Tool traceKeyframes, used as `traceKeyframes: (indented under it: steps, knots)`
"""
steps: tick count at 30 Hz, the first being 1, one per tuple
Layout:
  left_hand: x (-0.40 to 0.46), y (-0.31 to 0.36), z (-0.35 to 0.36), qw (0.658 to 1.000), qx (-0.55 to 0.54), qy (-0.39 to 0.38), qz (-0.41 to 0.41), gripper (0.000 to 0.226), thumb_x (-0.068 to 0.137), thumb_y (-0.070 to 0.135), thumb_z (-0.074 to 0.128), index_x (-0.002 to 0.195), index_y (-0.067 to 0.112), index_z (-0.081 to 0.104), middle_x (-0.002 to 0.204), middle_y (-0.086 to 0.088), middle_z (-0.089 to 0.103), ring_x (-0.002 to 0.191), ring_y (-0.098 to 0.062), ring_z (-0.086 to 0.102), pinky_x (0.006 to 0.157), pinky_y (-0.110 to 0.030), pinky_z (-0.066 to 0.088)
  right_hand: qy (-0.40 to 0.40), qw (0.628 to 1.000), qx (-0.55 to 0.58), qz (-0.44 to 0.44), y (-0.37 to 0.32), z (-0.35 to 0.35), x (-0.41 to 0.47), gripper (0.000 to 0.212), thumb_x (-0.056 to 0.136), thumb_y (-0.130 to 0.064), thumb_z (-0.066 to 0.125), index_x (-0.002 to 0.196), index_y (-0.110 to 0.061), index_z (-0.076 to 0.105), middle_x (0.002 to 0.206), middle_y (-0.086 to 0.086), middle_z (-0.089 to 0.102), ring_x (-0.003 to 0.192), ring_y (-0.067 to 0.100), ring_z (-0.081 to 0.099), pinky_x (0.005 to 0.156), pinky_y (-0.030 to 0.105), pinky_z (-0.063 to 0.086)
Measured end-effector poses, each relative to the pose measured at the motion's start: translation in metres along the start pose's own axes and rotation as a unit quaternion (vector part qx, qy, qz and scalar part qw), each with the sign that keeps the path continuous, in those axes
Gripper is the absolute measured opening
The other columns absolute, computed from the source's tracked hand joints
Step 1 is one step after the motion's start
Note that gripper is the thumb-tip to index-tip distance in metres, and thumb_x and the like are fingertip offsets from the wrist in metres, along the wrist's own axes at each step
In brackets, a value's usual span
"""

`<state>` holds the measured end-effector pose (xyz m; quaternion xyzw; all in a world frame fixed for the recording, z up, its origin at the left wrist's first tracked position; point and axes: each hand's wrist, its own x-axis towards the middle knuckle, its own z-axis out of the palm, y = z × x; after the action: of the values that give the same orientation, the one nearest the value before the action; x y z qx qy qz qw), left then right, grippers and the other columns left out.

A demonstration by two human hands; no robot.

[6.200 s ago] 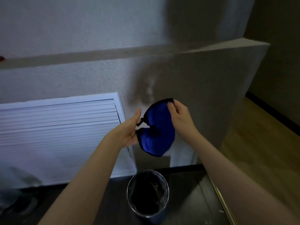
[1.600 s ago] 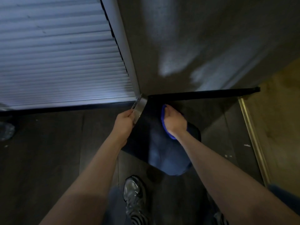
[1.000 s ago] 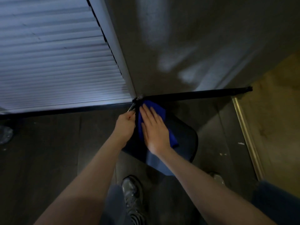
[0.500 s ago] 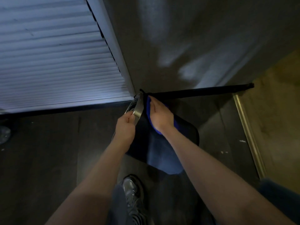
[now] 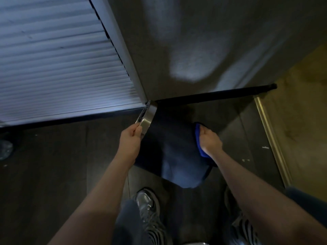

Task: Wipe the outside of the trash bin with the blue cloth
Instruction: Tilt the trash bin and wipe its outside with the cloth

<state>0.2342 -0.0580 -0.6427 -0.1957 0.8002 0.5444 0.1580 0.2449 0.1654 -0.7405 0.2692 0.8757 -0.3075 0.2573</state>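
At frame centre, the left hand [image 5: 130, 138] pinches the light, tipped trash bin [image 5: 177, 149] by its slick steel rim [image 5: 147, 115]; the right hand [image 5: 209, 141] clutches the soft blue cloth [image 5: 199, 138].

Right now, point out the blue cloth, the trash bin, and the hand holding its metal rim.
blue cloth [image 5: 198, 138]: head view, strip showing left of the right hand.
trash bin [image 5: 169, 149]: head view, dark outer side wall.
left hand [image 5: 130, 138]: head view, back of the hand gripping the rim.
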Motion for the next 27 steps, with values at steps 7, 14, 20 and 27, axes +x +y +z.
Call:
traceKeyframes:
  steps: [7, 14, 20, 27]
  knots:
    - [0.003, 0.012, 0.017, 0.998, 0.05, -0.007, 0.041, 0.032, 0.096, 0.009, 0.036, 0.117, 0.006, 0.06, 0.097, -0.012, 0.06, 0.091, -0.02, 0.052, 0.085, -0.03, 0.039, 0.114, 0.992, -0.002, -0.053, -0.058, 0.011, -0.025, 0.042, 0.098, -0.023, 0.028, 0.138, -0.014, 0.037, 0.141, 0.01, 0.046, 0.127, 0.028, 0.044, 0.102, 0.036, 0.035]
    - [-0.004, 0.006, 0.013, 0.999, -0.044, -0.006, 0.018, 0.022, 0.092, -0.003, 0.037, 0.092, -0.001, 0.059, 0.068, -0.01, 0.052, 0.056, -0.004, 0.049, 0.056, -0.018, 0.04, 0.128, 0.929, -0.035, -0.346, -0.125, 0.037, -0.049, 0.044, 0.098, -0.024, 0.029, 0.142, -0.019, 0.03, 0.151, 0.003, 0.032, 0.136, 0.022, 0.032, 0.11, 0.033, 0.026]
    - [-0.002, 0.0, 0.003, 1.0, -0.019, -0.005, -0.008, 0.03, 0.096, 0.009, 0.036, 0.111, 0.012, 0.062, 0.082, -0.003, 0.061, 0.069, -0.01, 0.052, 0.065, -0.023, 0.042, 0.101, 0.967, -0.035, -0.233, -0.005, 0.02, -0.03, 0.044, 0.098, -0.017, 0.029, 0.142, -0.014, 0.03, 0.149, 0.004, 0.034, 0.137, 0.017, 0.032, 0.112, 0.025, 0.02]
    - [-0.002, 0.0, 0.008, 0.999, 0.021, -0.02, 0.035, 0.03, 0.096, 0.01, 0.036, 0.104, 0.021, 0.063, 0.075, 0.004, 0.057, 0.069, -0.008, 0.049, 0.064, -0.021, 0.04, 0.013, 1.0, 0.019, 0.019, -0.038, -0.004, -0.008, 0.042, 0.097, -0.027, 0.02, 0.126, -0.015, 0.049, 0.134, 0.014, 0.052, 0.121, 0.035, 0.048, 0.096, 0.042, 0.039]
